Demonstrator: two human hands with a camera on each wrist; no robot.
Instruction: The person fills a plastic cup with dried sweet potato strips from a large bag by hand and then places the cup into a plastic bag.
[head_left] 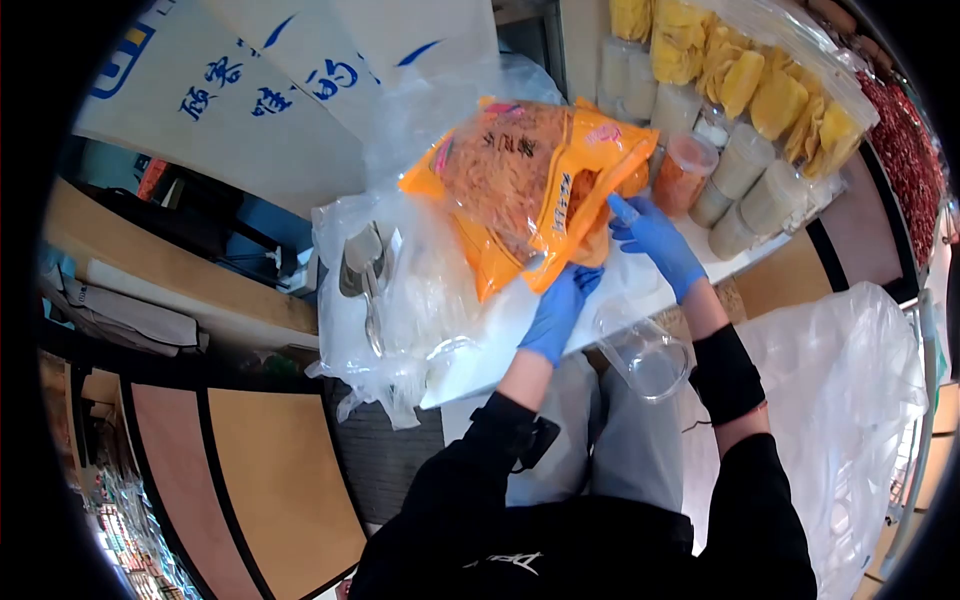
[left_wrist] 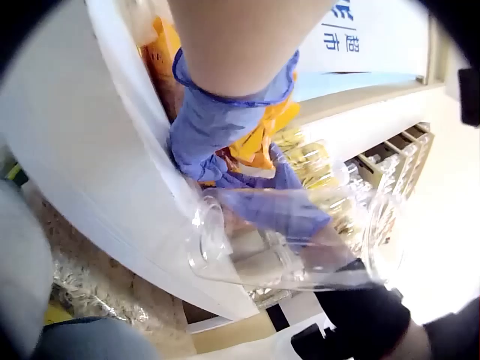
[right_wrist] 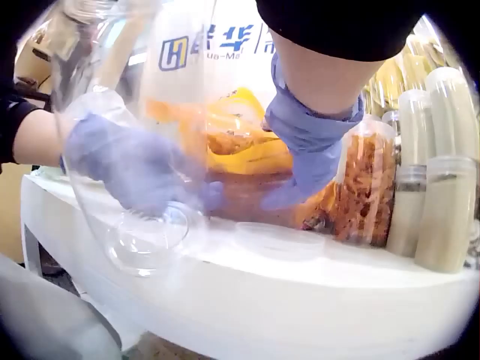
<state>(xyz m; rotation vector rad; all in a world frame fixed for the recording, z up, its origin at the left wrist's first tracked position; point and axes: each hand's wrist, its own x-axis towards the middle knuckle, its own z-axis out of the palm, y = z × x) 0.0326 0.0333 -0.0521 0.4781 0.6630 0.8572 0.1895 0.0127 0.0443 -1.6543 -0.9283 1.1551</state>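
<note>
A large orange bag (head_left: 515, 165) with a clear window showing shredded orange-brown food lies tilted at the table's middle. My left hand (head_left: 562, 312), blue-gloved, grips its lower edge with curled fingers. At the bag's right side my right hand (head_left: 660, 245), also gloved, has its fingers extended; in the right wrist view this hand (right_wrist: 309, 154) touches the bag (right_wrist: 251, 161) with nearly straight fingers. Nearer my body, a transparent jar (head_left: 650, 362) with nothing inside stands at the table's front edge. A clear round lid (right_wrist: 281, 240) lies flat before the bag.
A filled orange jar (head_left: 685, 172) and several pale jars (head_left: 742, 165) line the right side, below bags of yellow slices (head_left: 765, 95). A metal scoop (head_left: 365, 265) lies on clear plastic at left. Plastic sheeting (head_left: 830, 400) covers the area right of my legs.
</note>
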